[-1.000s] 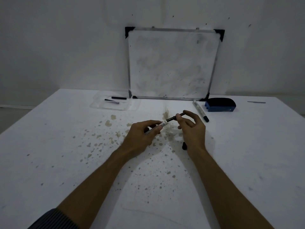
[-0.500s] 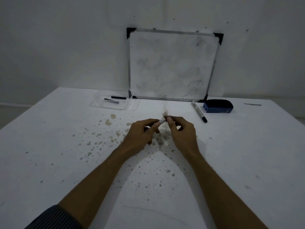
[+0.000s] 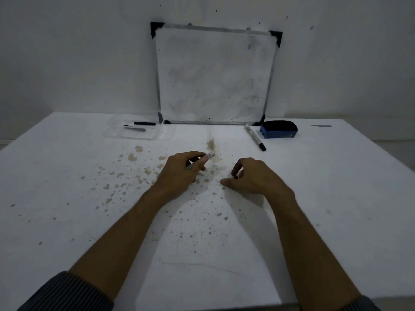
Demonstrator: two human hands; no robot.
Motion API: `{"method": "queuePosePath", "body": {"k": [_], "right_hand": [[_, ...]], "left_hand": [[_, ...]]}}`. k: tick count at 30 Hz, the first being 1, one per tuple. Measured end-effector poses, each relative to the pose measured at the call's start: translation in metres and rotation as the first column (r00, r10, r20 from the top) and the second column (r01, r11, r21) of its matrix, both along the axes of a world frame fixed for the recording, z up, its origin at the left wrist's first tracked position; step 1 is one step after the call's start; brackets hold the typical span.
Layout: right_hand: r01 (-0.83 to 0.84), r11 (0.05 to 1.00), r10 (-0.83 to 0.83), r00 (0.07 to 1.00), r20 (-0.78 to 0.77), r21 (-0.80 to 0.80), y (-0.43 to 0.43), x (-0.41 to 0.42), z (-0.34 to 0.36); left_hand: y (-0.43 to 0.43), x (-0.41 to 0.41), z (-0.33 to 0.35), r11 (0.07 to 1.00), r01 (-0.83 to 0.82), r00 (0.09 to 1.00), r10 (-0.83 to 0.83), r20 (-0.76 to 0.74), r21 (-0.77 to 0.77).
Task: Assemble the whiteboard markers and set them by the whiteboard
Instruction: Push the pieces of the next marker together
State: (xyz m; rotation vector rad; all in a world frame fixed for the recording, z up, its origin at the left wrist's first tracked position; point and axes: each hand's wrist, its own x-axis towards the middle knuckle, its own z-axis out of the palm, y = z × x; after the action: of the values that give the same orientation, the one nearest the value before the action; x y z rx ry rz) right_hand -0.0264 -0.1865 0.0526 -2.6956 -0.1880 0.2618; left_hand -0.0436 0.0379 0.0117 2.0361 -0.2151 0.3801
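Observation:
My left hand (image 3: 179, 173) grips a white marker barrel (image 3: 208, 155), whose end sticks out past the fingers towards the board. My right hand (image 3: 256, 178) rests low on the table to its right, thumb and fingers curled and apart. A small dark piece (image 3: 235, 177) shows at those fingertips; I cannot tell whether it is pinched. An assembled white marker with a black cap (image 3: 254, 136) lies near the whiteboard (image 3: 215, 75), which leans on the wall at the back of the table.
A blue and black eraser (image 3: 278, 130) sits right of the assembled marker. A clear tray (image 3: 116, 135) at the board's left holds two dark marker parts (image 3: 144, 123). A thin dark strip (image 3: 321, 125) lies far right. Brown stains spot the white table (image 3: 67, 198).
The dark insert that my right hand was pushing into the barrel is gone from sight. My right hand left the barrel and dropped to the table on the right; the left hand kept the barrel.

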Motion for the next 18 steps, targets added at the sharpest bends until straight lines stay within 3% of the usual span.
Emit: {"method": "queuePosePath", "body": {"k": [5, 10, 12, 15, 18], "right_hand": [[-0.028, 0.982, 0.019, 0.999, 0.049, 0.188, 0.001, 0.003, -0.003], [-0.084, 0.922, -0.005, 0.973, 0.230, 0.379, 0.011, 0.005, -0.009], [-0.112, 0.841, -0.011, 0.974, 0.225, 0.529, 0.016, 0.004, -0.012], [-0.110, 0.632, -0.039, 0.984, 0.174, 0.767, 0.024, 0.003, -0.017], [-0.080, 0.473, -0.038, 0.993, 0.111, 0.877, 0.029, 0.005, -0.022]], "left_hand": [[0.001, 0.000, 0.000, 1.000, -0.005, 1.000, 0.005, -0.011, -0.026], [0.001, 0.000, 0.002, 0.999, -0.018, 1.000, 0.018, -0.015, -0.043], [0.001, 0.000, 0.004, 0.997, -0.006, 1.000, 0.005, -0.012, -0.077], [0.002, -0.002, 0.008, 0.985, 0.052, 0.997, -0.060, -0.042, -0.166], [0.004, -0.001, 0.008, 0.972, 0.106, 0.988, -0.127, -0.088, -0.210]]}}
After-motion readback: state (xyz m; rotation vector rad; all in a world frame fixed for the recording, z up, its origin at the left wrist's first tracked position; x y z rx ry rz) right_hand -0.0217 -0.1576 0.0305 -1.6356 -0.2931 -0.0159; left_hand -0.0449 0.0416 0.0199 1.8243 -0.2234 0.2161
